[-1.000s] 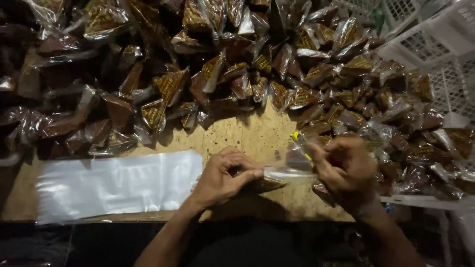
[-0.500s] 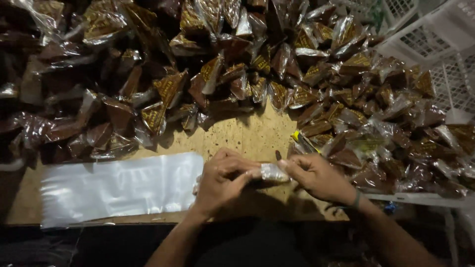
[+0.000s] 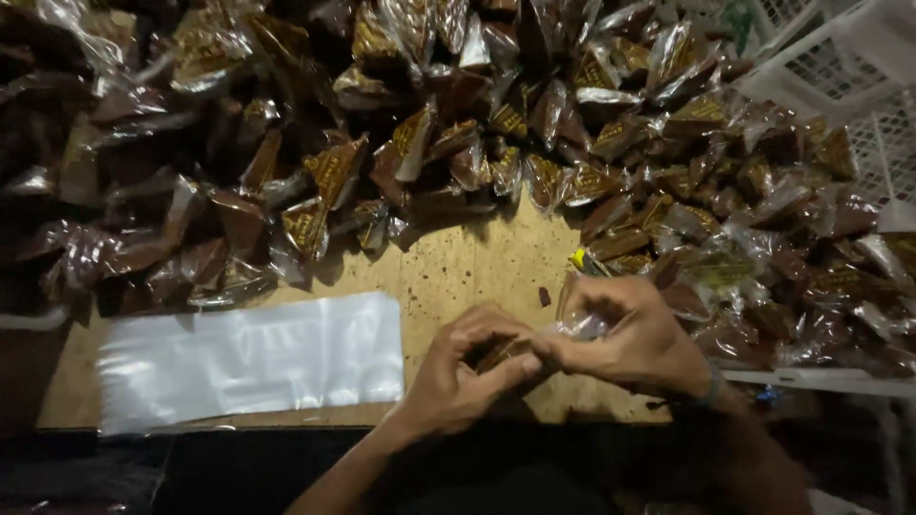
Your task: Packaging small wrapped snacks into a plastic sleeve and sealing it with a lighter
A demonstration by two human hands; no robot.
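Note:
My left hand [image 3: 465,374] and my right hand [image 3: 632,336] meet over the wooden board [image 3: 477,267], fingertips pinched together on one small clear plastic packet [image 3: 534,348] with brown contents. The packet is mostly hidden between my fingers; a crinkled clear end shows by my right fingers. A flat stack of empty clear plastic bags [image 3: 253,358] lies on the board to the left of my left hand.
A large heap of filled brown-and-gold packets [image 3: 429,143] covers the board's far side and the right. White plastic crates [image 3: 840,86] stand at the upper right. A small yellow object [image 3: 578,258] lies near the heap. The board's near edge meets darkness below.
My right hand has come in leftward from the heap's edge. Both hands have closed together on the packet, which now sits lower and more hidden between the fingers.

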